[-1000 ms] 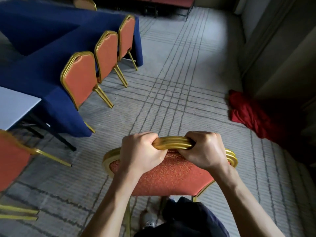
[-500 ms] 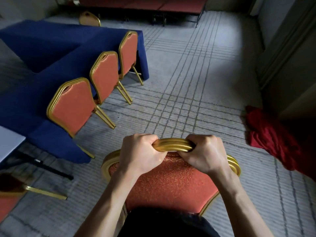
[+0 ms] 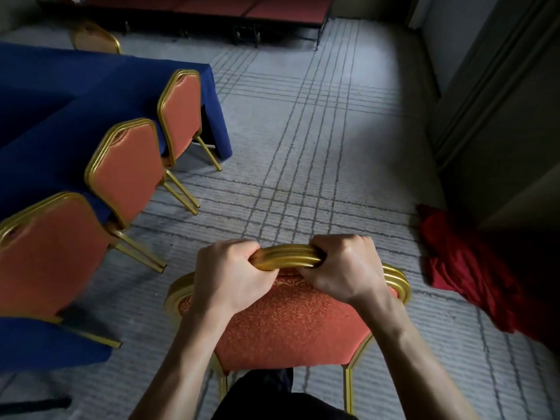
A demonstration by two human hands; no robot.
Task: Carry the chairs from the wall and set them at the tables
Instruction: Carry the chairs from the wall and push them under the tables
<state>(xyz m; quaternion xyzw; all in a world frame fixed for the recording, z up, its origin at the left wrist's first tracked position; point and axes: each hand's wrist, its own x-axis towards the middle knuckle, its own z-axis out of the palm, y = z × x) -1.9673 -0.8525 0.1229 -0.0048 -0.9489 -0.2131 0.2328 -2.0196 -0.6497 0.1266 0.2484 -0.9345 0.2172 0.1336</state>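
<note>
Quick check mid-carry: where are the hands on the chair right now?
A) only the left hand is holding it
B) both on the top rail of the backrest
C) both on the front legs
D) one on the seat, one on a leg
B: the left hand and the right hand both wrap the gold top rail of the carried chair, side by side.

Carried chair (image 3: 281, 322): gold ribbed metal frame, orange-red patterned upholstery on the backrest, seen from behind and above; both hands closed over its top rail, left hand (image 3: 227, 277) and right hand (image 3: 342, 268) side by side. Three matching chairs stand in a row along the table (image 3: 45, 95), which is draped in blue cloth: nearest chair (image 3: 45, 256), middle chair (image 3: 127, 168), far chair (image 3: 181, 113), backs toward the aisle, seats tucked under the cloth. A fifth chair (image 3: 94, 39) shows beyond the table.
</note>
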